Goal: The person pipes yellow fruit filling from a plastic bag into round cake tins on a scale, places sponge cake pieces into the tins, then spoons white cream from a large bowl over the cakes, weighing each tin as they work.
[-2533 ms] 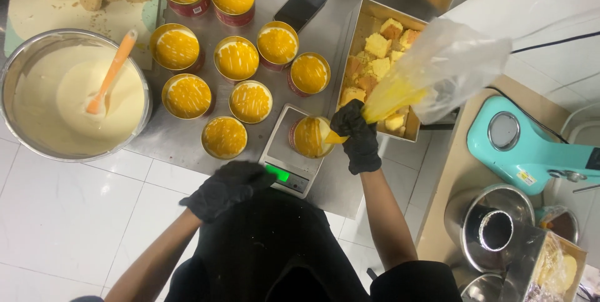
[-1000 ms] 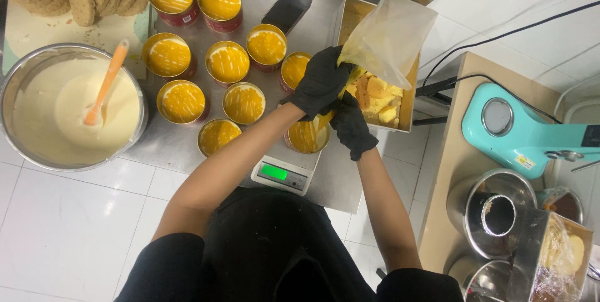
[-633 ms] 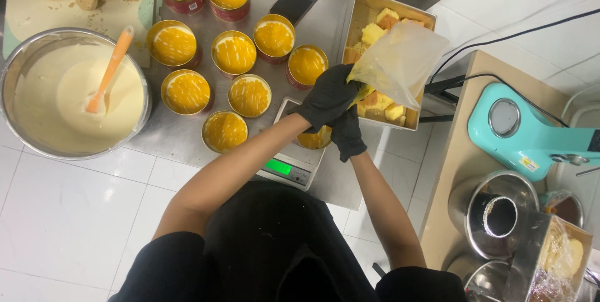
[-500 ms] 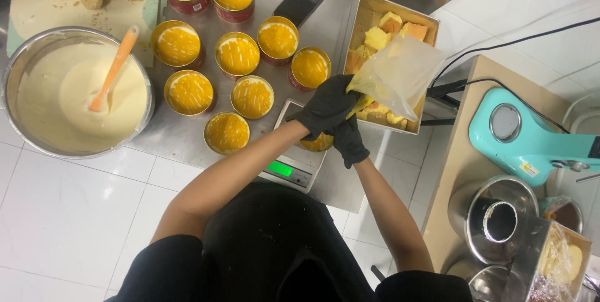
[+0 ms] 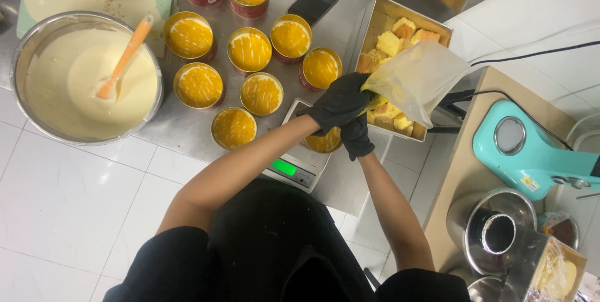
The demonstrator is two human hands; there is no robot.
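Both hands wear black gloves. My left hand point(image 5: 340, 100) grips the lower part of a clear piping bag point(image 5: 420, 80) with yellow filling. My right hand point(image 5: 357, 137) closes on the bag's narrow end just beneath it. The bag's tip is hidden by the hands, above a round cup of yellow filling point(image 5: 324, 142) that stands on a small digital scale point(image 5: 294, 169) with a green display. Several more filled round cups point(image 5: 249, 50) stand in rows to the left on the steel table point(image 5: 187, 133).
A steel bowl of pale cream point(image 5: 84, 80) with an orange spatula point(image 5: 124, 58) sits at left. A tray of yellow cake cubes point(image 5: 400, 39) lies behind the bag, a dark phone point(image 5: 314, 0) beside it. A teal stand mixer point(image 5: 537, 155) and steel containers point(image 5: 497, 230) stand at right.
My left hand came up from the scale's front edge to grip the piping bag with my right hand. The bag, earlier stretched out to the right, now bunches above the cup on the scale.
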